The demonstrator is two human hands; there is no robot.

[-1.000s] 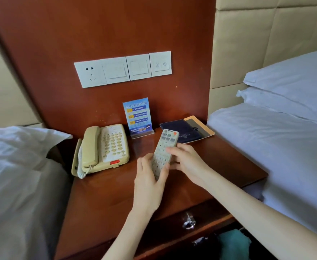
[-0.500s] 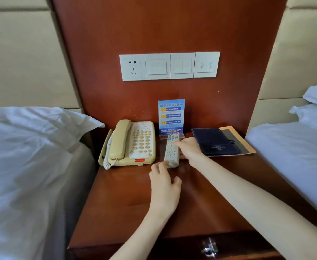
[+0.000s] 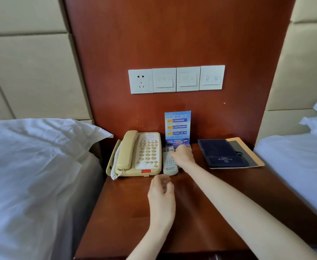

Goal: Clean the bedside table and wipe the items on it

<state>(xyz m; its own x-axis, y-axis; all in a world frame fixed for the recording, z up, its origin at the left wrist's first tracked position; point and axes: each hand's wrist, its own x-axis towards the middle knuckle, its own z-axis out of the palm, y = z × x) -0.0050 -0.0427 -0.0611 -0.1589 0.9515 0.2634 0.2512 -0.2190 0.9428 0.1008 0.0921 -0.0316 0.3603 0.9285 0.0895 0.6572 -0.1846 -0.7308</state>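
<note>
Remote point(image 3: 170, 164) lies just beside telephone's point(image 3: 140, 154) keypad edge.

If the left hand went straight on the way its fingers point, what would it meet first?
Most likely the near end of the remote, which lies just beyond the fingertips of the left hand. The front corner of the telephone sits right beside that line, so it is a close call.

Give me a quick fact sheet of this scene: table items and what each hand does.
Table: wooden bedside table
Items: beige phone, remote beside it, blue sign card, dark folder
Right hand: on the remote's far half, fingers curled over it
Left hand: loosely curled, holding nothing, near the remote's near end
</note>
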